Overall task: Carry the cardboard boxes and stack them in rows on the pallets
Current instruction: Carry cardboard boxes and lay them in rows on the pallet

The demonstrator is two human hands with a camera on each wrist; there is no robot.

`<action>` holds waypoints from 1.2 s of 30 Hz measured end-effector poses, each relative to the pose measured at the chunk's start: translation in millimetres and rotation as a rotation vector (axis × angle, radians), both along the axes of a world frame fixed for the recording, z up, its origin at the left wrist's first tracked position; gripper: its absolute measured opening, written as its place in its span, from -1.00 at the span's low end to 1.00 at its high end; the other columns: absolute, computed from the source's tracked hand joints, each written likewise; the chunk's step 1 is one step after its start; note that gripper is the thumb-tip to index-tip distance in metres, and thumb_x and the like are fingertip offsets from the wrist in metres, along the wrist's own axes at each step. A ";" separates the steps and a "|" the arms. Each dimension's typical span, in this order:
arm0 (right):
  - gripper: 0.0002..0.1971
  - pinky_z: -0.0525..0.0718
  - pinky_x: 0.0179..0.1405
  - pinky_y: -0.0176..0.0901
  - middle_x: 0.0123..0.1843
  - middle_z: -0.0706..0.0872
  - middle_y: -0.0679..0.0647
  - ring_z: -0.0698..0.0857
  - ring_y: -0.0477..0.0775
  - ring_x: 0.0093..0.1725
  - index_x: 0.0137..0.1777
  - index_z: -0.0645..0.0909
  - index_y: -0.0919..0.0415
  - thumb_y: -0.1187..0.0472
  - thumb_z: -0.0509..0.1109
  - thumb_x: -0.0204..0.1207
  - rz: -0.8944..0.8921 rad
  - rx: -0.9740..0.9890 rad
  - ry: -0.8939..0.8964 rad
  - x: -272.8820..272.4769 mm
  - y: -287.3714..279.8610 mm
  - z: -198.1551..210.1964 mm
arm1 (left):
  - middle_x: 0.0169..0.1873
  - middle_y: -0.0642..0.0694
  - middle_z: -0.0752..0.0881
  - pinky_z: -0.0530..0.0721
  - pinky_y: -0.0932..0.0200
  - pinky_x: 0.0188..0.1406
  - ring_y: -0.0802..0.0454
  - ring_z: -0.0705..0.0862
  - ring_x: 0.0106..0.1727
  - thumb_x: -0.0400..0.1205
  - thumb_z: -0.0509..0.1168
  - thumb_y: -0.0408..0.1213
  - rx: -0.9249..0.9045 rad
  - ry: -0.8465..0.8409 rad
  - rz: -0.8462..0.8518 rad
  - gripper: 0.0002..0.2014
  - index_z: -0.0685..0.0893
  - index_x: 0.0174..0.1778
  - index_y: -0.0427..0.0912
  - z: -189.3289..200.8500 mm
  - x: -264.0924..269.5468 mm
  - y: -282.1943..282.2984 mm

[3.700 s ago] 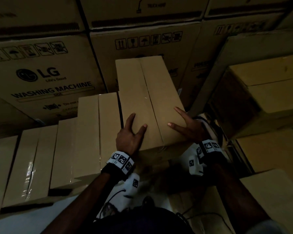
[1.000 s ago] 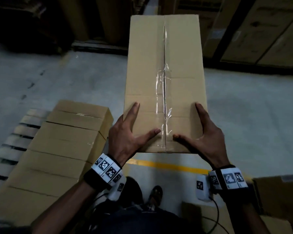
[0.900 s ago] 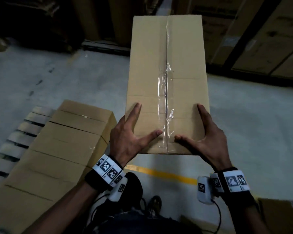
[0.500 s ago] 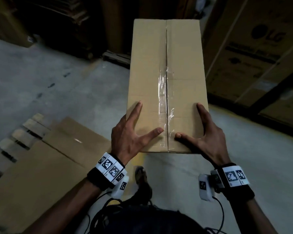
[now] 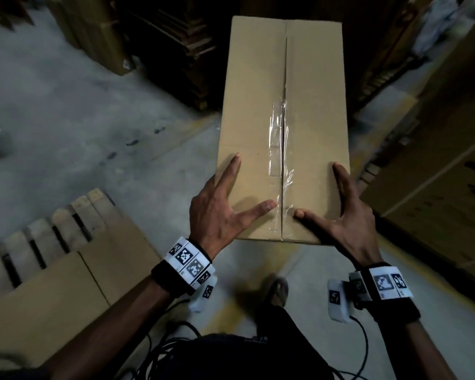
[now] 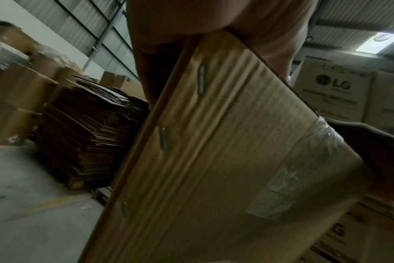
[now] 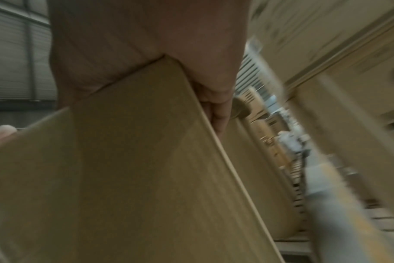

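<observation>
A long tan cardboard box (image 5: 283,105), taped along its middle seam, hangs above the concrete floor, pointing away from me. My left hand (image 5: 220,212) grips its near left corner, thumb and forefinger spread on top. My right hand (image 5: 343,215) grips the near right corner the same way. In the left wrist view the stapled side of the box (image 6: 214,160) fills the frame under my palm (image 6: 169,17). The right wrist view is blurred; fingers (image 7: 216,106) wrap the edge of the box (image 7: 124,178). A wooden pallet (image 5: 33,242) with flat tan boxes (image 5: 66,283) lies at lower left.
Large printed cartons (image 5: 436,187) stand close on the right. A dark stack of flattened cardboard (image 5: 176,37) rises ahead, behind the carried box. Bare grey floor (image 5: 80,111) spreads to the left. My foot (image 5: 277,289) is on a yellow floor line.
The box left the stack by the large cartons and is carried over the floor. The view has swung; the pallet and its boxes have slid to the lower left. Both grips are unchanged.
</observation>
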State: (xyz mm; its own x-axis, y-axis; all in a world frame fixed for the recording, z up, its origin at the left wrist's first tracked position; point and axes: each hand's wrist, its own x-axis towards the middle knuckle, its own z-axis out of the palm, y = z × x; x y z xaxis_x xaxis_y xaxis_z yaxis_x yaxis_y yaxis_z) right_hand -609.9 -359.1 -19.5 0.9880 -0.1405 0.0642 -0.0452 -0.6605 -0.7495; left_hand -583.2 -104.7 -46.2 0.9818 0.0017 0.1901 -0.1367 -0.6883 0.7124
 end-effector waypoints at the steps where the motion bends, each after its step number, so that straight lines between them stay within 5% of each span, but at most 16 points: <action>1: 0.15 0.45 0.62 0.28 0.76 0.34 -0.07 0.44 0.22 0.65 0.72 0.04 -0.51 -0.43 0.68 0.20 0.027 0.003 0.000 24.4 -4.3 -3.3 | 0.64 0.07 0.49 0.55 -0.03 0.54 0.03 0.55 0.55 0.29 0.28 0.70 0.000 0.004 0.018 0.12 0.05 0.76 0.42 -3.0 18.6 -3.8; 12: 0.15 0.52 0.58 0.07 0.65 0.50 -0.11 0.54 0.01 0.54 0.71 0.14 -0.44 -0.36 0.73 0.15 0.312 0.038 0.015 332.0 -42.2 -15.1 | 0.67 0.08 0.44 0.49 -0.04 0.61 0.01 0.47 0.63 0.13 0.39 0.72 0.012 0.125 0.364 0.23 0.03 0.73 0.50 -13.7 240.3 -55.0; 18: 0.17 0.59 0.52 0.28 0.65 0.52 -0.09 0.60 0.11 0.53 0.68 0.08 -0.57 -0.47 0.70 0.11 0.509 0.008 0.085 466.5 -24.5 -18.8 | 0.57 0.09 0.57 0.55 0.11 0.52 0.07 0.59 0.52 0.13 0.46 0.65 -0.004 0.130 0.577 0.20 0.13 0.71 0.50 -15.4 326.9 -53.0; 25: 0.18 0.52 0.60 0.20 0.69 0.44 -0.14 0.51 0.01 0.59 0.72 0.13 -0.43 -0.41 0.73 0.13 0.712 -0.051 0.078 610.4 65.5 -33.7 | 0.54 0.05 0.60 0.56 0.16 0.47 0.05 0.61 0.49 0.13 0.47 0.64 -0.072 0.163 0.769 0.20 0.14 0.71 0.50 -39.3 432.1 7.0; 29: 0.17 0.40 0.55 -0.04 0.73 0.38 -0.16 0.43 0.04 0.64 0.74 0.13 -0.37 -0.39 0.70 0.16 0.801 -0.140 0.041 694.6 147.1 -34.4 | 0.53 0.02 0.61 0.58 0.11 0.48 0.01 0.61 0.49 0.13 0.46 0.65 -0.112 0.164 0.866 0.20 0.11 0.71 0.52 -53.2 502.9 70.0; 33: 0.19 0.49 0.60 0.30 0.74 0.38 -0.08 0.45 0.17 0.65 0.73 0.07 -0.45 -0.45 0.68 0.13 0.878 -0.141 0.093 770.9 228.4 -25.9 | 0.46 -0.03 0.66 0.61 0.06 0.46 -0.03 0.65 0.44 0.11 0.43 0.69 -0.133 0.187 0.945 0.21 0.14 0.70 0.51 -50.0 564.5 140.5; 36: 0.21 0.51 0.58 0.33 0.72 0.43 -0.04 0.49 0.20 0.63 0.70 0.04 -0.51 -0.52 0.67 0.09 0.928 -0.151 0.089 822.7 295.8 -23.0 | 0.48 -0.03 0.64 0.60 0.08 0.46 -0.02 0.63 0.45 0.12 0.41 0.70 -0.136 0.185 0.988 0.20 0.15 0.71 0.48 -43.3 603.5 199.4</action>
State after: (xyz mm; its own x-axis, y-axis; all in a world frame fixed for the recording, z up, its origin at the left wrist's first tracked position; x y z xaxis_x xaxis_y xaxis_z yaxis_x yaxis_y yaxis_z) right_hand 212.8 -63.3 -42.5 0.7030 0.7084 -0.0636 0.4947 -0.5512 -0.6719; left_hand 20.3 94.7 -89.6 0.5433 0.8391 -0.0274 0.5701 -0.3448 0.7457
